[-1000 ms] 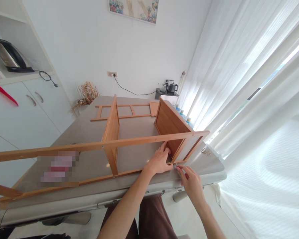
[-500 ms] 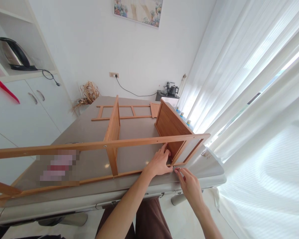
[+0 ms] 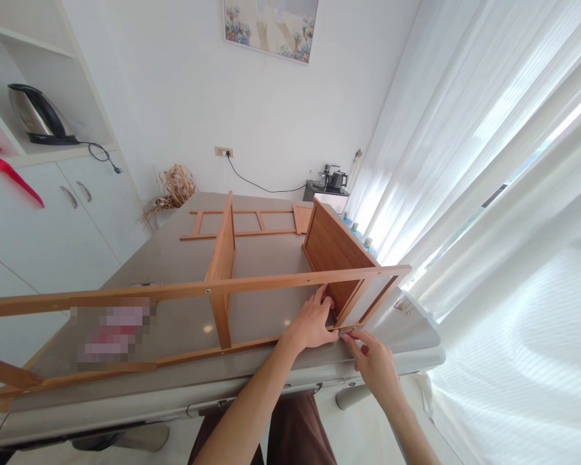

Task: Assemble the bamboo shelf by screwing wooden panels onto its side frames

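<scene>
A wooden shelf frame (image 3: 271, 282) lies on its side along the table's front edge. A middle panel (image 3: 221, 242) and a right panel (image 3: 336, 248) stand joined to its rails. My left hand (image 3: 312, 321) is closed around the lower rail near the right panel's corner, fingers behind it and thumb in front. Close by, my right hand (image 3: 374, 358) pinches a small silvery metal piece (image 3: 341, 333) against the joint. Whether it is a bolt or a small key is too small to tell.
On the grey table (image 3: 164, 258) lies another ladder-like wooden frame (image 3: 246, 223) at the back. Several small metal fasteners (image 3: 404, 305) sit at the right. A blurred pinkish patch (image 3: 116, 332) is at the left. White curtains (image 3: 489, 161) hang along the right side.
The whole view has shifted slightly, so everything sits a little lower. My right hand has turned slightly at the joint. My left hand keeps its hold.
</scene>
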Available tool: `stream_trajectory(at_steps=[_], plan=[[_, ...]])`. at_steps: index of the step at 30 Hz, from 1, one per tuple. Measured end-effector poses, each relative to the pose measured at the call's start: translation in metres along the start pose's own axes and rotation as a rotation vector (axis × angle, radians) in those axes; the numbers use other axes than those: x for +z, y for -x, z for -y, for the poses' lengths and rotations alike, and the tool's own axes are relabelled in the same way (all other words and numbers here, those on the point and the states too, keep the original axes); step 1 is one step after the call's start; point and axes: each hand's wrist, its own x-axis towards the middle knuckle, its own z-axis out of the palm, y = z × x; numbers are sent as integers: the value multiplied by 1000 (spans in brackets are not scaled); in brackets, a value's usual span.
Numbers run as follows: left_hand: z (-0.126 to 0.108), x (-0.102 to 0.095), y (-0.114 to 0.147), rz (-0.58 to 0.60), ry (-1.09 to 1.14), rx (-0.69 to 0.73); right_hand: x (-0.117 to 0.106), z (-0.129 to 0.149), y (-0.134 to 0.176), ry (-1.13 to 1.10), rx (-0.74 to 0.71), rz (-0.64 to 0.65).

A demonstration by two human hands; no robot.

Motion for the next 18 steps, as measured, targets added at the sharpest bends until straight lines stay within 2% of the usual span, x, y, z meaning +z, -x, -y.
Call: stream_trajectory(at_steps=[6, 9, 13, 18], plan=[[0, 0, 0, -2, -2, 12, -4, -4, -5, -105, 219, 67], [1, 1, 0, -2, -5, 11, -5, -9, -8, -228, 231, 98], [1, 1, 0, -1, -9, 5, -2, -11, -4, -390, 227, 62], [-1, 0, 0, -2, -17, 3, 1, -11, 2, -434, 234, 5]])
